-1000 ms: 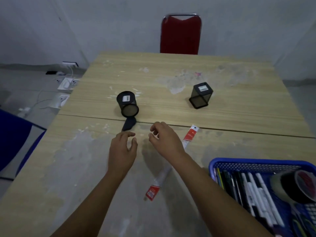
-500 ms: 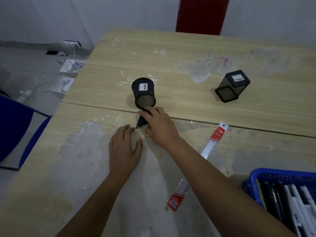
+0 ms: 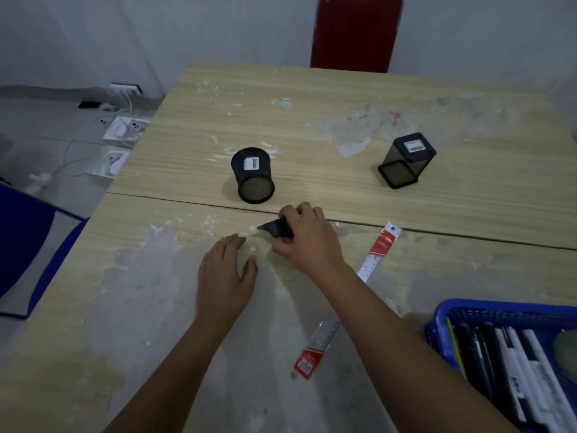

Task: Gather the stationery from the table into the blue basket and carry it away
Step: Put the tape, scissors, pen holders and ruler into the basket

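Since half a second earlier, the right hand (image 3: 307, 237) had drawn the small black object (image 3: 274, 229) back from the mouth of the round mesh holder (image 3: 253, 175) and tilted it up off the worktop (image 3: 327, 170). Head view: right grip curled, pinching that object. Left hand (image 3: 225, 276) lay flat, fingers spread, holding nothing. Step in hand: picking up the black object; its kind could not be told. Next move likely calls for carrying it right to the blue basket (image 3: 443, 317), already holding pens. Ruler (image 3: 346, 300) and square mesh holder (image 3: 406, 160) not yet gathered.
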